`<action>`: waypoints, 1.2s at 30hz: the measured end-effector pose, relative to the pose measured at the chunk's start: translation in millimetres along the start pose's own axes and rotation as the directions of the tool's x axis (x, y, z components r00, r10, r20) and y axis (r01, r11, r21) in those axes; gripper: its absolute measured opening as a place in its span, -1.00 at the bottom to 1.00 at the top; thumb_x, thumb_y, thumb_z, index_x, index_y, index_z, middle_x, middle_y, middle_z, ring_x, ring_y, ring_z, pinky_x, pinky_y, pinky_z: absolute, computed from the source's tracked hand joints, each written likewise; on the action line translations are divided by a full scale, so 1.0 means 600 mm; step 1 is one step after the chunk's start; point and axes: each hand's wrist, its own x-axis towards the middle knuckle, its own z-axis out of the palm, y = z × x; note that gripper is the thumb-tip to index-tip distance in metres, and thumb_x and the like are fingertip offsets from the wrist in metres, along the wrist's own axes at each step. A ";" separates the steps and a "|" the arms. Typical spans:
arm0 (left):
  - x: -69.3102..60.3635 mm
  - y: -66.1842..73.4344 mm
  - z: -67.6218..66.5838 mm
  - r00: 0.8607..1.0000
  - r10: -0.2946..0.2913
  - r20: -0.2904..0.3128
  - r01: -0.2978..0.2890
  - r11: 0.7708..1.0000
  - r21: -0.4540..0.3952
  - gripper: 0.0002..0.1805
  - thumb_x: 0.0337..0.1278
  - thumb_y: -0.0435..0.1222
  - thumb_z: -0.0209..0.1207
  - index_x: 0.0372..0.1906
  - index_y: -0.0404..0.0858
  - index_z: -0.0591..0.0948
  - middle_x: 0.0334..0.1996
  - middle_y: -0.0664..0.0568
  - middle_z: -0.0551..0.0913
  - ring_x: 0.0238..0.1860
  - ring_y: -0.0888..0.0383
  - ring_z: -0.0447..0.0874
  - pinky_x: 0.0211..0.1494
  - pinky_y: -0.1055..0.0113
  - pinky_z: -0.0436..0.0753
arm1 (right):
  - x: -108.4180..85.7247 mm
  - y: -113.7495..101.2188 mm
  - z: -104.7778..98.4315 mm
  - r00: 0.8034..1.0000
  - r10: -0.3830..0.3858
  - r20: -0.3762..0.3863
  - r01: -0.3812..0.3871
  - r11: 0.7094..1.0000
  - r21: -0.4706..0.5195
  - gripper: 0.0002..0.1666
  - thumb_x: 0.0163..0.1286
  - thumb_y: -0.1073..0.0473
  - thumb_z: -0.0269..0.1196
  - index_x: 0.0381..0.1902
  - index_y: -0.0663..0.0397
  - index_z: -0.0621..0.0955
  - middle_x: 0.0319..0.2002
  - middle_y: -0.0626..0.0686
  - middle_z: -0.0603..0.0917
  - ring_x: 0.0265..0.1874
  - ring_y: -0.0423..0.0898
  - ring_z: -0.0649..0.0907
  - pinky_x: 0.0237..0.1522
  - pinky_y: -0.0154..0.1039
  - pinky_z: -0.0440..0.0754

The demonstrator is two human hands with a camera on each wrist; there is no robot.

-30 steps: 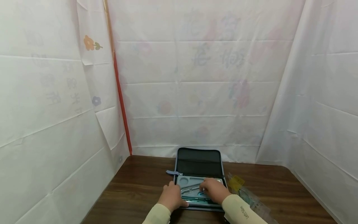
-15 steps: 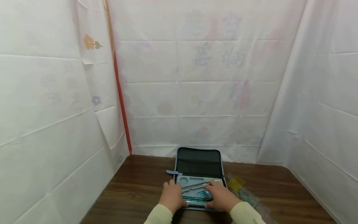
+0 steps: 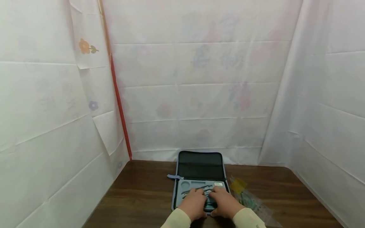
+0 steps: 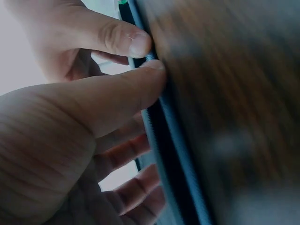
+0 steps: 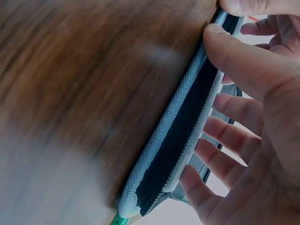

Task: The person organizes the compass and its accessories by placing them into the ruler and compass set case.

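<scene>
Two hands on the near edge of a zip case

Left hand [image 3: 194, 203] and right hand [image 3: 226, 203], lower centre of frame: thumbs side by side against the case's near rim, fingers spread loosely over its tray [image 3: 179, 196]. No clamped grip seen; some fingertips hidden. Likely purpose: thumbs brace the front edge while the fingers steady the tray.

The zip case [image 3: 201, 163] lies unfolded, lower centre, its lid laid back toward the sheet, presumably to keep the contents in reach. Slim metal instruments [image 3: 203, 187] sit slanted in the tray, partly covered by the hands; green rods [image 3: 210, 205] show between them.

Right of the case: clear bag [image 3: 256, 204], yellow patch at its upper end, on a wooden table [image 3: 137, 196]. White sheet [image 3: 199, 101] behind.
</scene>
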 end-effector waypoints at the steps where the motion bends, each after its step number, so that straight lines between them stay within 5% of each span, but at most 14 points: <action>1: -0.001 0.002 -0.002 1.000 0.002 -0.001 -0.002 1.000 0.008 -0.53 0.01 0.13 0.59 0.00 0.05 0.80 0.06 0.23 0.67 0.03 0.13 0.56 0.19 0.20 0.65 | -0.001 -0.002 -0.001 1.000 0.001 -0.006 -0.001 1.000 -0.006 -0.28 0.16 -0.11 0.64 0.26 -0.09 0.69 0.08 -0.08 0.61 0.10 0.03 0.59 0.11 0.03 0.66; 5: -0.001 0.010 -0.011 1.000 0.002 0.009 -0.002 1.000 0.015 -0.56 0.06 0.11 0.57 0.01 0.04 0.80 0.09 0.19 0.67 0.04 0.11 0.57 0.21 0.19 0.64 | -0.002 -0.005 -0.006 1.000 0.018 -0.011 -0.017 1.000 0.002 -0.23 0.15 -0.10 0.65 0.29 -0.05 0.67 0.14 0.00 0.62 0.17 0.15 0.58 0.18 0.20 0.62; 12: 0.006 -0.007 0.001 0.996 -0.093 0.017 0.095 0.982 -0.164 -0.28 -0.10 0.12 0.65 0.28 0.26 0.68 0.29 0.06 0.57 0.19 -0.07 0.49 0.15 -0.12 0.65 | -0.004 0.020 -0.017 0.978 0.203 0.044 -0.204 0.979 0.001 0.23 0.00 -0.40 0.64 0.57 -0.21 0.44 0.57 0.17 0.35 0.51 0.36 0.37 0.37 0.53 0.32; 17: 0.001 -0.024 0.004 0.993 -0.085 0.080 0.099 0.976 -0.195 -0.21 -0.13 0.13 0.65 0.33 0.45 0.61 0.28 0.15 0.58 0.06 0.00 0.42 0.03 -0.02 0.64 | 0.003 0.043 -0.013 0.981 0.162 0.105 -0.163 0.987 -0.002 0.18 0.02 -0.37 0.65 0.55 -0.18 0.46 0.52 0.18 0.40 0.46 0.34 0.44 0.28 0.42 0.52; 28: 0.001 -0.037 -0.012 0.997 -0.063 0.052 0.070 0.986 -0.150 -0.22 -0.11 0.19 0.62 0.34 0.44 0.61 0.29 0.19 0.60 0.13 -0.02 0.49 0.04 0.00 0.69 | 0.003 0.034 -0.018 0.982 0.176 0.069 -0.176 0.984 0.005 0.22 0.01 -0.35 0.66 0.58 -0.21 0.43 0.57 0.21 0.35 0.49 0.38 0.41 0.25 0.46 0.54; 32: -0.016 -0.056 -0.008 0.997 -0.076 -0.012 0.072 0.975 -0.210 -0.23 -0.05 0.16 0.60 0.36 0.28 0.64 0.31 0.07 0.62 0.23 -0.11 0.51 0.16 -0.10 0.68 | -0.015 0.015 -0.004 0.985 0.165 0.051 -0.168 0.984 0.065 0.02 0.18 -0.24 0.61 0.56 -0.29 0.47 0.56 0.25 0.35 0.47 0.43 0.41 0.23 0.53 0.49; 36: -0.045 -0.083 -0.011 0.983 -0.177 -0.056 0.151 0.939 -0.309 -0.28 -0.05 0.05 0.61 0.30 0.02 0.71 0.24 -0.10 0.64 0.18 -0.20 0.53 0.12 -0.23 0.66 | -0.034 -0.020 0.008 0.987 0.144 0.066 -0.151 0.982 0.115 -0.34 0.33 -0.15 0.51 0.38 -0.39 0.63 0.42 0.21 0.53 0.35 0.38 0.53 0.15 0.54 0.52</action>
